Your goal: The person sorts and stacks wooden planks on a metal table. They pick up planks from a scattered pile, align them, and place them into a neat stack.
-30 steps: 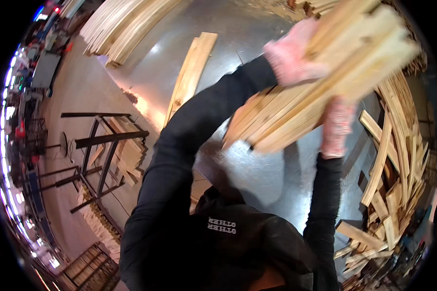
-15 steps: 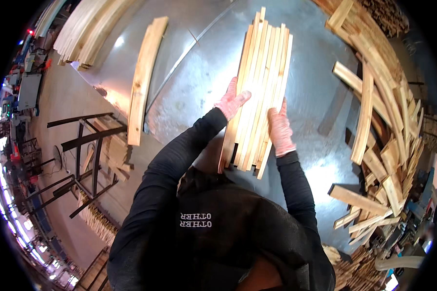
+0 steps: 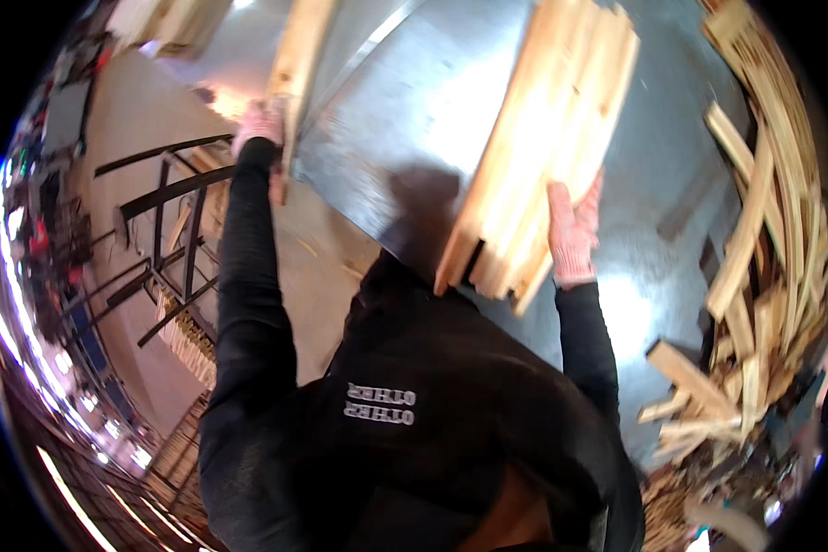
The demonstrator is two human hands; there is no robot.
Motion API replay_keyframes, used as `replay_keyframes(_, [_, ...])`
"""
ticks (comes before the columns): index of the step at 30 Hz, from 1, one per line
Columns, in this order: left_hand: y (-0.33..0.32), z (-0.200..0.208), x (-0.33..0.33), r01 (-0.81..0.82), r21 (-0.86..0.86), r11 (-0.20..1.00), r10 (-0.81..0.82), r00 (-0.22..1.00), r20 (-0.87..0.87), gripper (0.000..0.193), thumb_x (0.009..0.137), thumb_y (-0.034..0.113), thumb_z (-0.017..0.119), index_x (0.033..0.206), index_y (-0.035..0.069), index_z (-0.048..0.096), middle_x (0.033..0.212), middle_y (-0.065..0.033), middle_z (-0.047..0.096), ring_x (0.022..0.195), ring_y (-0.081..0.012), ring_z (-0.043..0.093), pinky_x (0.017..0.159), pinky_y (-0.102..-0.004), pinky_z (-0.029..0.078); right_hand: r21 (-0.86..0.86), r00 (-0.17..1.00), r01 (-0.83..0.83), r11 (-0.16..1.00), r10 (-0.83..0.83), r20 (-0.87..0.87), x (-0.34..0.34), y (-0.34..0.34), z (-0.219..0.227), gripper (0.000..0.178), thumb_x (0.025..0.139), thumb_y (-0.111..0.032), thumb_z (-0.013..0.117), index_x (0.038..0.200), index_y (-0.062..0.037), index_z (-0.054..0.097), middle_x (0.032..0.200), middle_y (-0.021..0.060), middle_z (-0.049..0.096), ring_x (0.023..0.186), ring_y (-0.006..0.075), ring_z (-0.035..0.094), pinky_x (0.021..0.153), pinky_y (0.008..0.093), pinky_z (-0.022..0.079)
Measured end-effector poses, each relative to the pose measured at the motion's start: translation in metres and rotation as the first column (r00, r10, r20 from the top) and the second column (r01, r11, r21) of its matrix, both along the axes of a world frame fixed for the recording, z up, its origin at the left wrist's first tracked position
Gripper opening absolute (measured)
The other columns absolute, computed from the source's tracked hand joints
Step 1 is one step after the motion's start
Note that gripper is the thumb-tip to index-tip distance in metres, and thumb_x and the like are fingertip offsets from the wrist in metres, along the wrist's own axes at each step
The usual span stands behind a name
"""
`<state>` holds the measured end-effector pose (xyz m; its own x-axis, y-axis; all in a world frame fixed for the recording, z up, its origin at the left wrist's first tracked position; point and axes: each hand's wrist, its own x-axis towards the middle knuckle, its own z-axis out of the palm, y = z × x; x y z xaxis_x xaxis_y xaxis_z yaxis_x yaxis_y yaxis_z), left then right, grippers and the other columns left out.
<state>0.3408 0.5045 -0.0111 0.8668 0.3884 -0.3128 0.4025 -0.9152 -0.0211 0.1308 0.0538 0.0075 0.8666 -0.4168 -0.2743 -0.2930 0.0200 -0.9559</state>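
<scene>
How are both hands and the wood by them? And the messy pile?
Bundle of pale wooden planks: side by side, ends uneven.
Long pale wooden board: lifted or resting, unclear.
Pile of pale wooden strips: criss-crossed.
Pink-gloved left hand: at board, grip blurred.
Pink-gloved right hand: thumb and fingers apart, touching bundle.

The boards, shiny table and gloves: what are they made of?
The boards look like bare wood: pale yellow, faintly streaked. The table is probably smooth metal: grey, with bright glare. The gloves seem to be matte fabric: dull pink, though blur hides the weave.
</scene>
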Motion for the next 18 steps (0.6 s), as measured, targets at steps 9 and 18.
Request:
replay_keyframes(9, [-0.016, 0.040, 0.002, -0.040, -0.512, 0.858, -0.027, 0.992, -0.122, 0.074, 0.064, 0.052, 0.082, 0.116, 0.004, 0.061, 0.101, -0.0185, 0.069, 0.099, -0.0319, 0.066, 0.087, -0.0393, 0.052, -0.184, 0.998, 0.050, 0.982, -0.055, -0.019, 0.090, 0.102, -0.021, 0.086, 0.093, -0.020, 0.066, 0.155, -0.0011, 0.011, 0.141, 0.0177, 0.047, 0.123, 0.0235, 0.049, 0.106, 0.0339, 0.038])
replay_keyframes(18, [0.156, 0.045, 0.027, -0.058, -0.897, 0.438, 0.109, 0.994, -0.011, 0.064, 0.072, 0.026, 0.084, 0.123, 0.000, 0.056, 0.108, -0.0096, 0.068, 0.095, -0.0181, 0.064, 0.087, -0.0317, 0.051, -0.119, 0.993, 0.060, 0.991, -0.047, 0.110, 0.260, 0.253, -0.017, 0.079, 0.095, -0.020, 0.062, 0.154, 0.0002, 0.014, 0.137, 0.0188, 0.051, 0.119, 0.0254, 0.052, 0.104, 0.0329, 0.039])
